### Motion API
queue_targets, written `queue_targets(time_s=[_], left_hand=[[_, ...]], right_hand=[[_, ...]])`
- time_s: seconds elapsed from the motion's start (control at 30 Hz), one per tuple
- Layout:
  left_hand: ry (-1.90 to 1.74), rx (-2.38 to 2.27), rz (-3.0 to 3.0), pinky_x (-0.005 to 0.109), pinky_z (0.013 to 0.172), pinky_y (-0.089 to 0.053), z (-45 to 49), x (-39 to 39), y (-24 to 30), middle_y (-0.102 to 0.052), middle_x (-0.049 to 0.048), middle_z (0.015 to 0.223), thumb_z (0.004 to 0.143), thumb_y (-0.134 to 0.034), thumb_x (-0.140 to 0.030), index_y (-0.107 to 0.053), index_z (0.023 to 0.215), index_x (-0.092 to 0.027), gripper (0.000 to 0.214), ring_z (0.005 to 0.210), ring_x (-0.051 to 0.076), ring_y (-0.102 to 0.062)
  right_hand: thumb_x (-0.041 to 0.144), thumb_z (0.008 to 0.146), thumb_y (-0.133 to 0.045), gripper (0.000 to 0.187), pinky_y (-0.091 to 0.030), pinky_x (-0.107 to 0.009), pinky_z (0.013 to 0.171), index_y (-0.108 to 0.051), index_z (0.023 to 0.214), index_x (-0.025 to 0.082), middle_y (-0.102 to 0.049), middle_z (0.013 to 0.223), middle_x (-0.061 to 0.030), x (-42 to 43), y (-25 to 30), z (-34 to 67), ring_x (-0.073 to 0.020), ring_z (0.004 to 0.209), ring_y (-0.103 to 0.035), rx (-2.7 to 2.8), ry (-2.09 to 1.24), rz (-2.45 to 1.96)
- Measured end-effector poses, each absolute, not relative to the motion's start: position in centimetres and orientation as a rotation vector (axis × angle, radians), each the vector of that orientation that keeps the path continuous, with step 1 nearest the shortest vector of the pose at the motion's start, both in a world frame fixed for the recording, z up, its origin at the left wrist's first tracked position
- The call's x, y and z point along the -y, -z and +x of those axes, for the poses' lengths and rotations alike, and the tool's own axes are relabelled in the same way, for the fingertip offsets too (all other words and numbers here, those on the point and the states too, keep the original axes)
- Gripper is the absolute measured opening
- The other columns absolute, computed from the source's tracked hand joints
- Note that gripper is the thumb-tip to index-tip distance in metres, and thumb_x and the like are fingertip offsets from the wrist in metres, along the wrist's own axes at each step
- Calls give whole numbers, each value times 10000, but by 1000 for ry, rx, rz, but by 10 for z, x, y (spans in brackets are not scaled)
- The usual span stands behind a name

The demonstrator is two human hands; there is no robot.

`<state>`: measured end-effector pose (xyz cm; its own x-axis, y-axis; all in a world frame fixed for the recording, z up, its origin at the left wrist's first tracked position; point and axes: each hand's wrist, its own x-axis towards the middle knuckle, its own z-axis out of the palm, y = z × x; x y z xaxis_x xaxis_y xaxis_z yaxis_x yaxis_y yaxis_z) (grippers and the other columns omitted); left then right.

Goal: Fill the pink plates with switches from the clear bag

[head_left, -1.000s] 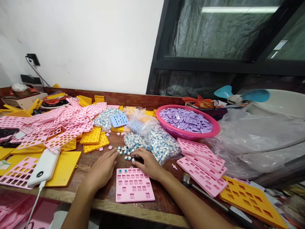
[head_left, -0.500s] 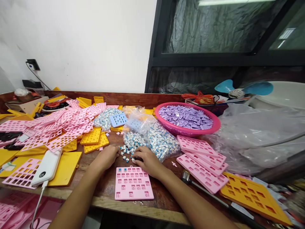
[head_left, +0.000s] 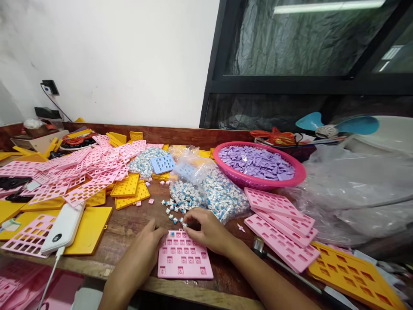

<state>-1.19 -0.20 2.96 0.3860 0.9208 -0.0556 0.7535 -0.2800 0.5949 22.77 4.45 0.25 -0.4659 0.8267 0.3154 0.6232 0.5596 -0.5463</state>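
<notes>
A pink tray (head_left: 184,260) with square pockets lies on the wooden table (head_left: 125,228) in front of me; a couple of small blue-and-white parts sit in its top row. My left hand (head_left: 151,241) rests against the tray's upper left corner with fingers curled. My right hand (head_left: 206,230) is at the tray's top edge, its fingertips pinched on a small blue-and-white part (head_left: 184,224). Loose parts of the same kind (head_left: 172,209) are scattered just beyond, spilling from a clear bag (head_left: 213,193).
A pink basket (head_left: 258,165) of purple squares stands at the back right. Pink trays (head_left: 280,226) are stacked to the right, with a yellow one (head_left: 351,275) and a hammer (head_left: 274,258) near them. Pink and yellow trays (head_left: 77,172) cover the left; a white power bank (head_left: 63,228) lies there.
My left hand drew back from the loose parts to the tray's left corner. My right hand moved from the pile to the tray's top edge, pinching a part.
</notes>
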Motion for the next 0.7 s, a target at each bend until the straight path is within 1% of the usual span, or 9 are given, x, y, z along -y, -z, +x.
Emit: queue_targets(time_s=[0.07,0.2,0.33,0.43,0.5,0.63,0.7], left_hand=[[-378,-1427,2108,301,796,-415,-12,2,-24,-589,58,990,998,-391,-243,-685,907,-208,309,901,195,-609],[-426,-1387,2061,293,806,-402,-15,-5,-20,-621,33,980,905,-528,-166,-670,879,-210,151,913,188,-615],[-593,-1317,2010,272,818,-414,-19,-14,-13,-661,5,938,815,-611,-88,-683,843,-212,146,915,174,-623],[-676,-1270,1975,259,804,-427,-23,-20,-6,-685,-7,922,777,-676,-87,-718,841,-221,154,907,171,-631],[-688,-1231,1964,255,796,-435,-27,-22,-4,-694,-7,920,795,-684,-109,-751,858,-231,152,891,166,-637],[-673,-1134,2008,249,789,-439,-30,-20,-5,-695,-1,905,898,-602,-142,-780,885,-247,207,855,150,-644],[-695,-1141,2030,243,782,-438,-29,-20,-5,-692,0,894,904,-593,-131,-776,879,-236,212,843,145,-646]], right_hand=[[138,817,-729,117,-454,-311,775,-714,910,208,-719,877,-24,-41,-3,225,-198,839,-635,2308,-524,-1149],[252,865,-764,92,-449,-326,817,-773,954,233,-729,915,-39,-42,6,218,-214,906,-638,2340,-558,-1085],[238,850,-789,120,-457,-316,810,-806,967,258,-716,914,-39,-44,12,209,-208,921,-632,2248,-667,-1123],[227,862,-775,132,-453,-319,787,-816,981,267,-702,868,-37,-41,10,205,-213,909,-623,2250,-699,-1169],[241,883,-753,128,-450,-325,778,-818,990,268,-690,861,-44,-39,9,204,-218,901,-615,2254,-683,-1199],[271,888,-749,112,-451,-340,793,-820,975,273,-694,899,-53,-35,12,204,-225,913,-613,2197,-649,-1242],[278,890,-748,110,-453,-342,800,-820,973,275,-694,907,-52,-34,14,204,-221,908,-616,2152,-662,-1254]])
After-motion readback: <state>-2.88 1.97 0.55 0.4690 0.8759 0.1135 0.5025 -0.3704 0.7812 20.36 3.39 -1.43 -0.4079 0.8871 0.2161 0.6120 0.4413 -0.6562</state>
